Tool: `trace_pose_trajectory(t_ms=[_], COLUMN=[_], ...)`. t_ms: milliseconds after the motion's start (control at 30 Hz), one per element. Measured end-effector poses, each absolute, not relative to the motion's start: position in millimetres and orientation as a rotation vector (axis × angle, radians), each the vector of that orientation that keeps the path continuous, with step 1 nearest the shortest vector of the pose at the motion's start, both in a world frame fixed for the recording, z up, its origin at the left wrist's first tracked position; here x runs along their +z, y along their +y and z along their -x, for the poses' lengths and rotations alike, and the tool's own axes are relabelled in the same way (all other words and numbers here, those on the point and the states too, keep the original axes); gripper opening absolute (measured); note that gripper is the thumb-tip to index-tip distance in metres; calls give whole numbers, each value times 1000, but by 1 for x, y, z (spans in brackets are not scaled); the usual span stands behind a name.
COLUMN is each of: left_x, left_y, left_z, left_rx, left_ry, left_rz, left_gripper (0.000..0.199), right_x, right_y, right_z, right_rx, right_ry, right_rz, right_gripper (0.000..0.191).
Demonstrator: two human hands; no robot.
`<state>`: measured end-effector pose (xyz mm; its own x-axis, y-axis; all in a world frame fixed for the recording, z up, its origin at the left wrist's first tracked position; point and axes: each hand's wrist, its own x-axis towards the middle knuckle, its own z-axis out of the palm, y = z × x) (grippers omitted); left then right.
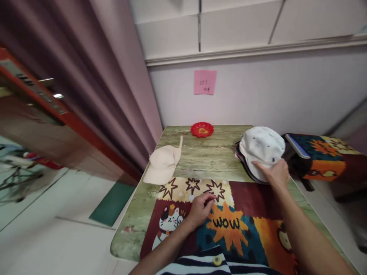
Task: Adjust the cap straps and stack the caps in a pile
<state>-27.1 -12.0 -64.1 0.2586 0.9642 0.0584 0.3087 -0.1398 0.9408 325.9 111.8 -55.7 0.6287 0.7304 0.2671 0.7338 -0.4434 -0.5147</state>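
My right hand grips the brim of a white cap, thumb on top and the other fingers mostly hidden. This cap sits on top of a stack, with dark brims showing beneath it. My left hand is loosely curled over the colourful patterned mat, its fingers drawn together and nothing visible in them. A cream cap lies at the table's left side, its brim toward me and its strap sticking up behind.
At the back of the green wood-patterned table stands a red scalloped dish. A pink note is stuck to the wall behind. To the right is another surface with a similar patterned cloth; a purple curtain hangs at left.
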Motion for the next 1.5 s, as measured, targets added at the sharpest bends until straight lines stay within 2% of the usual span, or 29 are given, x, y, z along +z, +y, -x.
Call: trace_pose_trajectory(t_ms=[100, 200, 267, 333, 500, 600, 667, 833, 1000, 1300, 1500], left_x=[-63, -60, -56, -51, -39, -38, -38, -38, -37, -14, 1], left_y=[-15, -13, -10, -8, -11, -16, -18, -8, 19, 54, 37], left_z=[25, 31, 45, 67, 134, 162, 173, 186, 191, 159, 100], left_rx=[932, 983, 1074, 1217, 1519, 1586, 1598, 1577, 1572, 1632, 1481], left_ry=[1196, 1152, 1167, 1249, 1354, 1358, 1369, 1359, 1331, 1208, 959], left_rz=[-1558, -1319, -1104, -913, -452, -262, -205, -66, 73, 119, -140], left_gripper=[18, 22, 28, 31, 31, 24, 17, 8, 21, 36, 47], right_x=[-58, -56, -56, -59, -68, -70, -73, -93, -105, -91, -62], right_y=[109, 96, 85, 74, 67, 72, 76, 81, 85, 85, 90], right_z=[-325, -307, -286, -256, -164, -109, -81, -51, -56, -62, -82], right_rx=[-35, -304, -443, -429, 241, 704, 978, 1149, 1276, 1495, 1976], right_ry=[-1050, -1175, -1382, -1564, -1771, -1702, -1539, -1372, -1222, -1149, -827], right_rz=[2212, 1976, 1770, 1581, 1279, 1179, 1148, 1143, 1097, 977, 704], right_gripper=[111, 114, 105, 90, 46, 34, 33, 39, 47, 52, 70])
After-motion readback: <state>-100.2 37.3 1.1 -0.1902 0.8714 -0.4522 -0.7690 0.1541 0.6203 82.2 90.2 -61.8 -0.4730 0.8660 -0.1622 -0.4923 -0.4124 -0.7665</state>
